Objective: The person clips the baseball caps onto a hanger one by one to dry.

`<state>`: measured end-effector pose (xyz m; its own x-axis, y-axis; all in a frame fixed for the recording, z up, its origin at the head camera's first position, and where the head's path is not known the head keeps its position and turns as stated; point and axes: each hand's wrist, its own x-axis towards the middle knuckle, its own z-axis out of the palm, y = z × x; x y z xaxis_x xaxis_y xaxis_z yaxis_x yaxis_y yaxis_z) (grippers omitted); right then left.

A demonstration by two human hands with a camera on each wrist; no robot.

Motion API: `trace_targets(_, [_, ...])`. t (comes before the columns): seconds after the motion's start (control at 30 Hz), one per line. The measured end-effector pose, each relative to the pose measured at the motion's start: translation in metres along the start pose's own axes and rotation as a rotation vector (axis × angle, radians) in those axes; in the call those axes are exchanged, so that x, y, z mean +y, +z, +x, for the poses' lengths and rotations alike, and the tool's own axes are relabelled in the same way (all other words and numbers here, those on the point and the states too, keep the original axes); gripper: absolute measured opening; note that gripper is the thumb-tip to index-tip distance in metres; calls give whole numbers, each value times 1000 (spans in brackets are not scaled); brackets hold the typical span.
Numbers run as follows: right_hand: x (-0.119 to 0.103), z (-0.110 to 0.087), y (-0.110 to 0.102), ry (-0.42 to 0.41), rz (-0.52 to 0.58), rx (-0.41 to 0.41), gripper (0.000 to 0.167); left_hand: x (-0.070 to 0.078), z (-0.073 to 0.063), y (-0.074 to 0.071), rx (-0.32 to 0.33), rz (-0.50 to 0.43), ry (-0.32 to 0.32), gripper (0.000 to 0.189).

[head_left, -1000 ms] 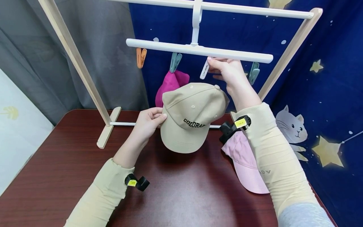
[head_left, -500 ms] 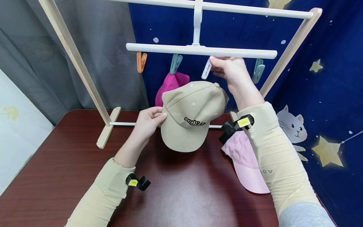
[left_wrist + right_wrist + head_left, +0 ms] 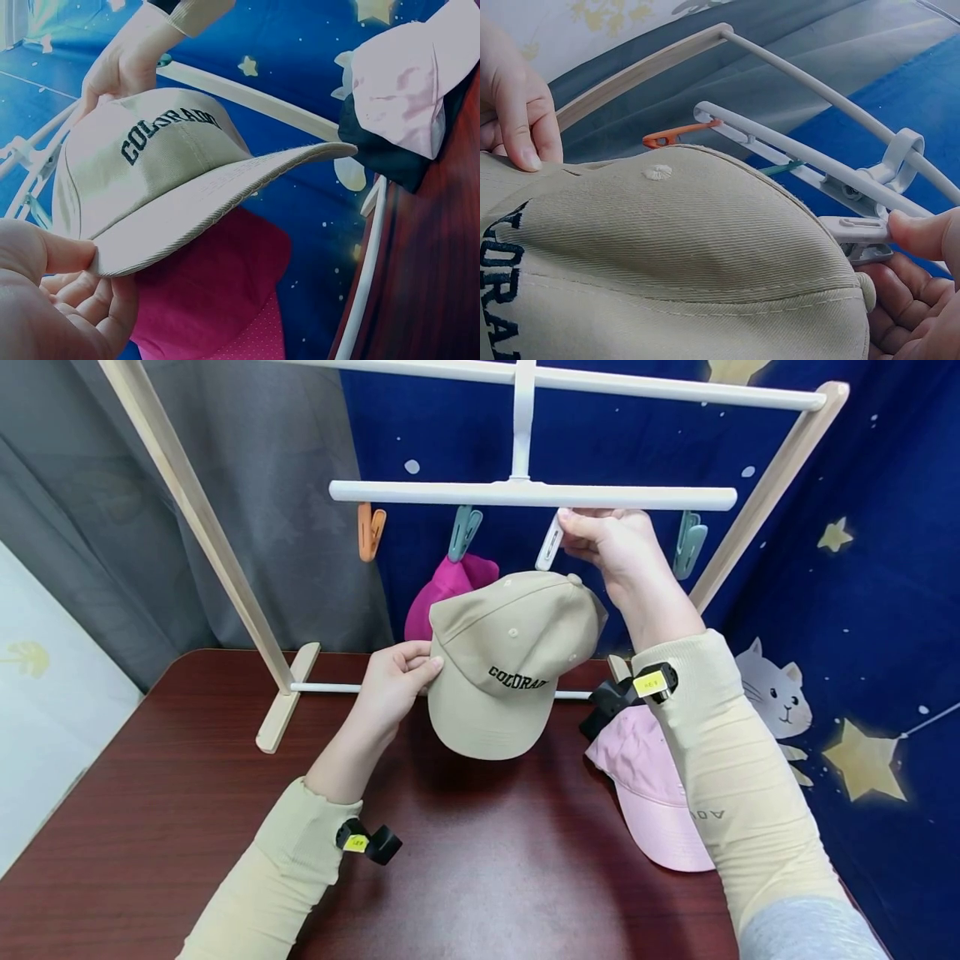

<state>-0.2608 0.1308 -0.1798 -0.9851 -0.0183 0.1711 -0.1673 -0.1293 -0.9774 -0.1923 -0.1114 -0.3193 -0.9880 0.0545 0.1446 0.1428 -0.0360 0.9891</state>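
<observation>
A beige baseball cap (image 3: 510, 635) with dark "COLORADO" lettering hangs in the air, brim downward. My left hand (image 3: 392, 685) pinches the brim's side edge between thumb and fingers, plain in the left wrist view. Above the cap's crown, my right hand (image 3: 621, 550) pinches a white clothespin (image 3: 550, 545) under the white hanger bar (image 3: 450, 492). In the right wrist view the clothespin (image 3: 855, 229) sits right at the crown's edge; whether its jaws are around the fabric I cannot tell. Behind the beige cap, a magenta hat (image 3: 442, 589) hangs from a teal clothespin (image 3: 465, 532).
An orange clothespin (image 3: 371, 532) and another teal clothespin (image 3: 689, 545) hang near the bar's ends. A wooden rack (image 3: 210, 543) stands on the dark red table (image 3: 465, 877). At right lies a pink cap (image 3: 652, 793), over a dark one (image 3: 382, 154) in the left wrist view.
The hanger bar has swung from slanting to nearly level. My right hand and the white clothespin have shifted slightly right. The beige cap has risen a little, closer to the clothespin.
</observation>
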Motion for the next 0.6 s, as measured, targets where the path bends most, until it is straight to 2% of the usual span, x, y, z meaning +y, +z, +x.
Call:
trace_targets(0.27, [-1,0,-2,-2,-2,24,3,0,0,2,12,-28,14,25])
trace_targets(0.6, [-4,-1,-4,17,-15,15,4,1,1,4,27,-41,30,25])
